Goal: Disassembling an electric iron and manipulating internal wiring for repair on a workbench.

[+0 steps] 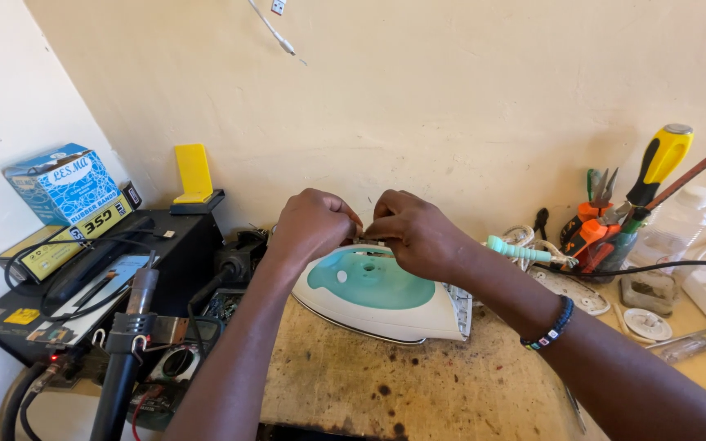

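So the white plastic clothes iron with the teal-green top panel (pixel 382 294) is lying on the stained wooden bench (pixel 418 384), long axis running left to right, the wider rear end toward the right and the rounder nose toward the left. Both hands meet at its far upper edge, right above the body. The left hand (pixel 312 224) has its fingers curled and pinched together on something small at that edge; the right hand (pixel 418 233) is pinched tight right beside it, fingertips nearly touching the left's. Can't tell what the little part is, the knuckles hide it. Neither hand is clearly nearer, both sit on top of the iron
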